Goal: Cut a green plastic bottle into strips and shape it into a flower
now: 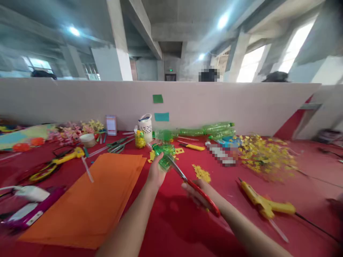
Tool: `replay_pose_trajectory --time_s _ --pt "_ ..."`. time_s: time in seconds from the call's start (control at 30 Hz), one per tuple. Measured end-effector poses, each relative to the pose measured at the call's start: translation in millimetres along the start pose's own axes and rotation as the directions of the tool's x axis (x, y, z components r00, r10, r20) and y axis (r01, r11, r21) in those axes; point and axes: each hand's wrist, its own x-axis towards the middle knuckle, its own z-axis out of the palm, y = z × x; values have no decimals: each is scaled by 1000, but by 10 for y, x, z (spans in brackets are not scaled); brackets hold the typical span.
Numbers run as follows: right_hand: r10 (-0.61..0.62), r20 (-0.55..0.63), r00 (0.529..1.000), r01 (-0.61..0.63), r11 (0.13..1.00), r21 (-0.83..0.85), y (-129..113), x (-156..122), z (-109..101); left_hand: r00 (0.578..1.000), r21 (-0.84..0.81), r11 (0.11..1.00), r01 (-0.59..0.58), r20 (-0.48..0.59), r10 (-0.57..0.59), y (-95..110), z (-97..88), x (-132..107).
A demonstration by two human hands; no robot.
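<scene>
My left hand (pixel 157 174) grips a piece of green plastic bottle (pixel 164 160) above the middle of the table. In my right hand (pixel 199 192) is a pair of scissors (pixel 201 194) with red handles. Their metal blades point up and left and meet the near right side of the green plastic; whether they cut into it I cannot tell. Small yellow cut-out flowers (pixel 201 174) lie on the red cloth just beyond my right hand. More yellow cut-outs (pixel 179 151) lie behind the bottle piece.
Orange sheets (pixel 107 189) cover the left of the table. A yellow glue gun (pixel 264 203) lies at right, another glue gun (pixel 71 156) at left. Green bottles (pixel 218 128) lie along the partition (pixel 227 103). A utility knife (pixel 194 146), a white cup (pixel 145 128) and yellow flowers (pixel 262 157) are nearby.
</scene>
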Motion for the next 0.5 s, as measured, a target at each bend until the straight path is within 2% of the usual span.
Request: replay_pose_trajectory --time_s 0.33,0.5 --pt "19 -9 1000 -19 1000 -6 25 0 -25 999 20 1000 -19 -28 20 1 1 21" --pt "21 -6 1000 -21 1000 16 16 -4 -23 1000 -4 1000 -28 -2 28 -13 -4 15"
